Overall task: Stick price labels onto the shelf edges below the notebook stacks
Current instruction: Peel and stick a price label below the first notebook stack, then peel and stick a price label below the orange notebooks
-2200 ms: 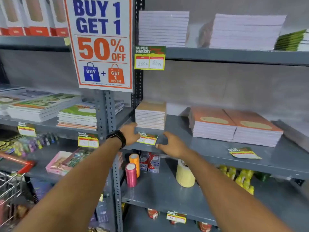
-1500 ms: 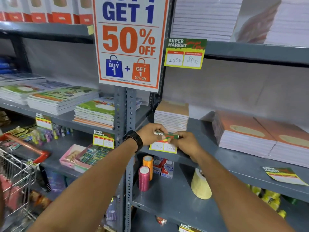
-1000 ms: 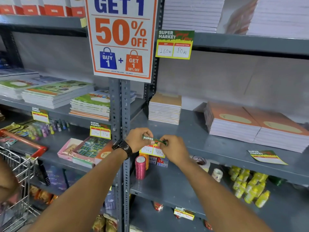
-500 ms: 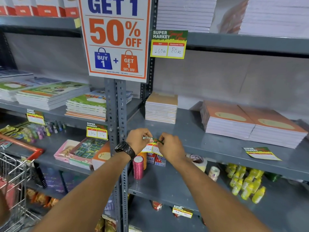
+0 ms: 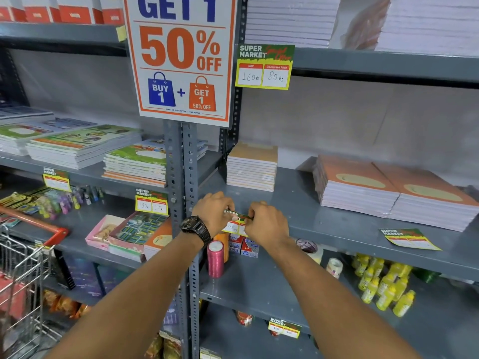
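Price label pinched at top corners between left hand and right hand, both clamped on it. Label hangs face-out, long axis level, against front shelf edge, below tan notebook stack. Hands equally near. Second label lies flat, unstuck.

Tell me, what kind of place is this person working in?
Most likely a supermarket's stationery aisle. A big "50% OFF" promotion sign hangs on grey steel shelving, "Super Market" price labels are stuck to the shelf edges, notebook stacks fill the shelves, and a shopping trolley stands at the left.
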The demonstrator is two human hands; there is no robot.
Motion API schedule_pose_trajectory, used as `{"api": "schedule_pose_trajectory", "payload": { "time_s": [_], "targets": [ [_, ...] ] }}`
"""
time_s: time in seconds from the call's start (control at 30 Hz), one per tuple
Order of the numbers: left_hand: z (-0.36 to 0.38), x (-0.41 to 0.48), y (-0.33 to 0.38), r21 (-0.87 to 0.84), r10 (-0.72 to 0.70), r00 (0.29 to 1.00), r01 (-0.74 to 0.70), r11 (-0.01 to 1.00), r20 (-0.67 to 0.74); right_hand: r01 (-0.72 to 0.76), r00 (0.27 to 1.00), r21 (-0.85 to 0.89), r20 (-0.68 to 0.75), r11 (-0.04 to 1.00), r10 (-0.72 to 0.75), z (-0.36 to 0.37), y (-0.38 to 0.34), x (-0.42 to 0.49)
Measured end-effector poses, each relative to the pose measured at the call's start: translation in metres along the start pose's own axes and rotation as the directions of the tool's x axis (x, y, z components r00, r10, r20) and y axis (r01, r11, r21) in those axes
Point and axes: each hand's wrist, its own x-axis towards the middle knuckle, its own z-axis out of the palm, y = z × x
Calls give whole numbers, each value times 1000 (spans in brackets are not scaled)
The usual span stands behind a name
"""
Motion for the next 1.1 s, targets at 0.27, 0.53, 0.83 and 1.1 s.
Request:
{"api": "schedule_pose_trajectory", "payload": {
  "time_s": [0.27,0.53,0.83,1.1],
  "targets": [
    [-4,-3,4,156,1,1000,-5,988,30,-9,1000,-17,-21,1000,9,-3,5,-3],
    [-4,7,53,-41,30,997,-28,999,73,-5,987,222,-153,975,40,-43,65,-22],
    [35,34,197,-176,163,978,-138,975,133,-230,920,312,-240,922,311,-141,236,-54],
    [84,61,322,-172,170,899,-108,979,403,-344,938,141,85,928,335,-185,340,-79]
  ]
}}
